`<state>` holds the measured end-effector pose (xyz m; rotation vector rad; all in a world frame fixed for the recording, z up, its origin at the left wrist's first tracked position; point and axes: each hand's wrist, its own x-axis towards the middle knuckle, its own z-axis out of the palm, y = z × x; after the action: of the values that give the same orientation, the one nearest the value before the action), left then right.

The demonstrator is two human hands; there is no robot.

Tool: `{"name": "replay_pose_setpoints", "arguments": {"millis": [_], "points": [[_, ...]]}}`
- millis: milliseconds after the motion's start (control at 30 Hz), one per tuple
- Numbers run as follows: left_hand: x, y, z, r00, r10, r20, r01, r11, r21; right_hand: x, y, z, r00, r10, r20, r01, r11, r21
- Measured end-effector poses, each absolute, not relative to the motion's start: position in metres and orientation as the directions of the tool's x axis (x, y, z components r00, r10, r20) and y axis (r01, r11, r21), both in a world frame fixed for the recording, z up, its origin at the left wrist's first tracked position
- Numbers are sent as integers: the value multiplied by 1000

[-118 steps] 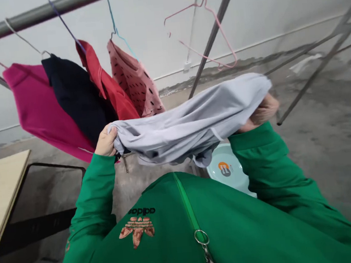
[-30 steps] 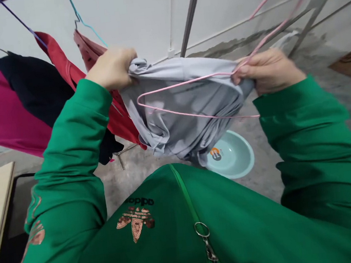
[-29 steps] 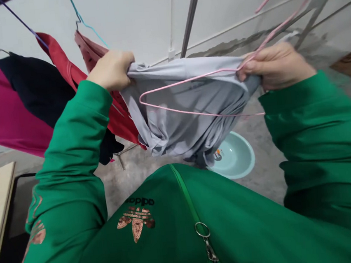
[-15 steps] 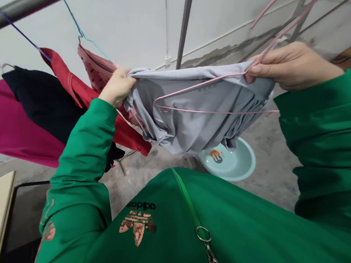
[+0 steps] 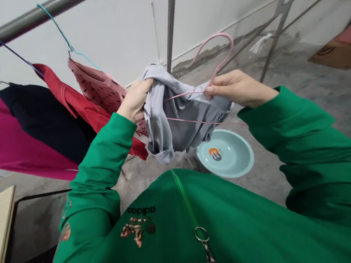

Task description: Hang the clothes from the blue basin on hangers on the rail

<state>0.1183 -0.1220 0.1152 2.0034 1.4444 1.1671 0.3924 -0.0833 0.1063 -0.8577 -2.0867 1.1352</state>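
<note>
A grey garment (image 5: 190, 126) hangs bunched between my two hands; its exact kind is hard to tell. My left hand (image 5: 137, 98) is closed on its left edge, fingers partly behind the cloth. A pink clothes hanger (image 5: 227, 39) has its hook pointing up, and its left end passes behind a fold of the grey cloth. My right hand (image 5: 233, 88) pinches the hanger below the hook, together with the garment's upper right edge. The hanger's lower bar crosses in front of the cloth toward my right sleeve.
On a metal rail (image 5: 29, 27) at upper left hang a pink garment with dark marks (image 5: 90, 79), a red one (image 5: 63, 96), a navy one (image 5: 43, 115) and a magenta one (image 5: 18, 142). A light blue basin (image 5: 234, 159) stands on the floor. A cardboard box (image 5: 338, 53) lies at right.
My hands have come closer together, the right moving left and down with the hanger. The grey garment, stretched wide before, now sags, and its left part covers the hanger's left end.
</note>
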Motion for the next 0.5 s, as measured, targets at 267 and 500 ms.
{"name": "replay_pose_setpoints", "arguments": {"millis": [267, 500], "points": [[138, -138, 111, 395, 867, 304, 765, -493, 414, 384, -82, 105, -658, 690, 301, 105, 481, -871], [128, -147, 133, 399, 861, 316, 816, -491, 306, 396, -60, 104, -673, 681, 286, 19, 403, -915]]}}
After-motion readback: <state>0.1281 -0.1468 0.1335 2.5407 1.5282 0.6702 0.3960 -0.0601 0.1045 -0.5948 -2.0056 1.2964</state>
